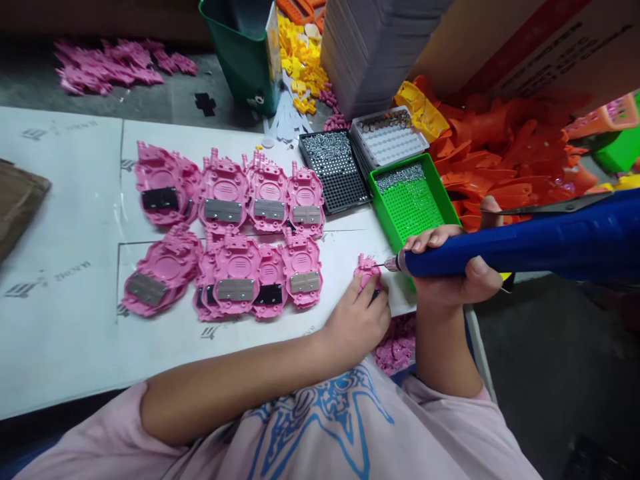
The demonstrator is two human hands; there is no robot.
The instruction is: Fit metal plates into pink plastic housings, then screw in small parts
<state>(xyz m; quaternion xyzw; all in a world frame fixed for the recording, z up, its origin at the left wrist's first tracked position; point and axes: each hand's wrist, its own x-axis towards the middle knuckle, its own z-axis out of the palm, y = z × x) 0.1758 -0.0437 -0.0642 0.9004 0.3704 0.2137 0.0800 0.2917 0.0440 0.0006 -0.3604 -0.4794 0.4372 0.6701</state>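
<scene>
My left hand (361, 319) presses a small pink plastic shell (367, 265) against the table, its fingers over the lower part and hiding much of it. In my right hand (450, 267) is a blue electric screwdriver (530, 237), held nearly level with my fingers wrapped round its body. The screwdriver's thin bit reaches the upper part of the shell; whether a screw sits under the tip I cannot make out. Left of my hands, pink shells (237, 267) lie stacked in two rows, several with grey or black plates screwed on.
Behind my hands stand a green tray (415, 203) and a black tray (335, 167) of screws, with a white tray (390, 137) behind. Orange parts (510, 160) are heaped at right. A green bin (245, 60) and grey block (375, 53) stand at the back; cardboard (20, 207) lies left.
</scene>
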